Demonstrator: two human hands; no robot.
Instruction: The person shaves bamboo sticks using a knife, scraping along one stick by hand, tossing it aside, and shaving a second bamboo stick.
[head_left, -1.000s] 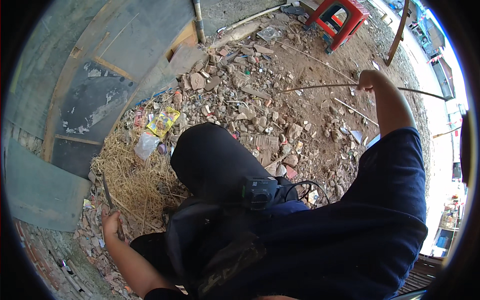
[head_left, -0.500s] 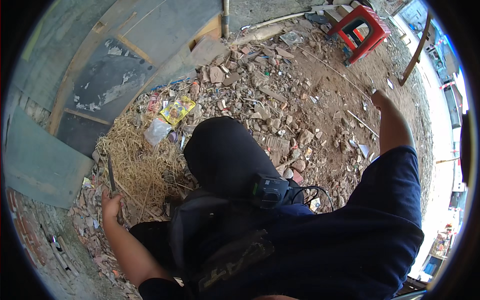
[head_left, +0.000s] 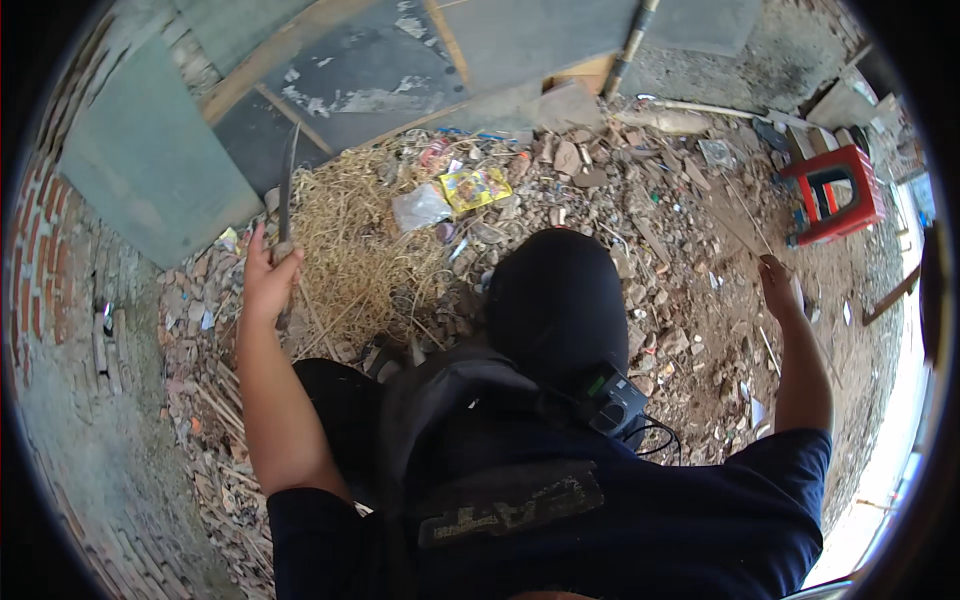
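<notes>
My left hand (head_left: 267, 280) is closed round the handle of a long knife (head_left: 286, 195). Its dark, narrow blade points upward, away from me, with a slightly curved tip. Just right of that hand lies a heap of dry straw (head_left: 360, 250). Out to the right, my right hand (head_left: 782, 287) is closed on a thin stick (head_left: 746, 240), which slants up and left over the dirt. My bent knee (head_left: 555, 290) in dark cloth rises between the two hands. The lower part of the knife handle is mostly hidden by my fingers.
A yellow packet (head_left: 476, 188) and a clear plastic bag (head_left: 420, 207) lie beside the straw. Broken brick and stones (head_left: 660, 290) cover the ground. A red plastic stool (head_left: 868, 205) stands far right. Grey panels (head_left: 160, 150) line the far left. A black cabled device (head_left: 612, 402) sits by my leg.
The view has turned, so the surroundings sit further right. My left hand has risen with the knife held upright. My right forearm now shows more fully, its hand lower in view.
</notes>
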